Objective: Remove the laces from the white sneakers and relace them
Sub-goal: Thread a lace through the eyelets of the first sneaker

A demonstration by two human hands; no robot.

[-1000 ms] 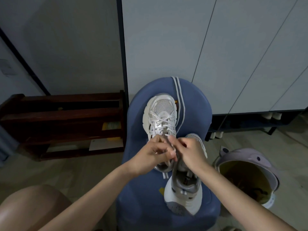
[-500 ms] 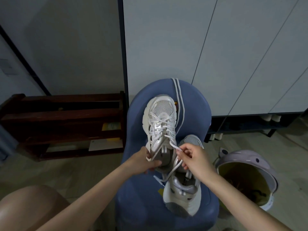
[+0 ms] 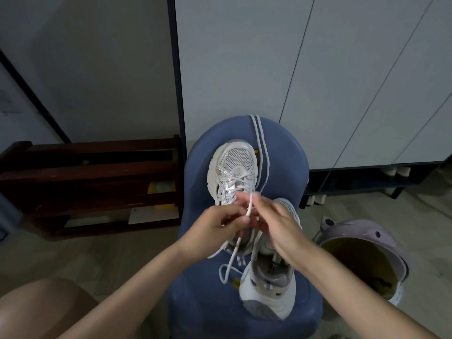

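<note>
Two white sneakers lie on a blue seat (image 3: 200, 167). The far sneaker (image 3: 232, 165) points away from me, and its lace (image 3: 249, 206) is crossed through the upper eyelets. My left hand (image 3: 215, 228) and my right hand (image 3: 278, 226) meet over its tongue. Both pinch a free end of that lace, which stands up between the fingertips. The other end hangs down in a loop (image 3: 226, 271) on the seat. The near sneaker (image 3: 266, 289) lies heel towards me, partly under my right wrist, with no lace visible in it. A second loose lace (image 3: 263, 148) runs along the seat beside the far sneaker.
A dark wooden rack (image 3: 85, 177) stands low at the left. A lilac bin (image 3: 367, 238) with ears sits on the floor at the right. White cabinet doors (image 3: 244, 57) rise right behind the seat. My knee (image 3: 44, 311) is at the bottom left.
My left hand has let go of the far sneaker's side and come up to the lace. My right hand has moved left to meet it, and the lace end now stands between both hands.
</note>
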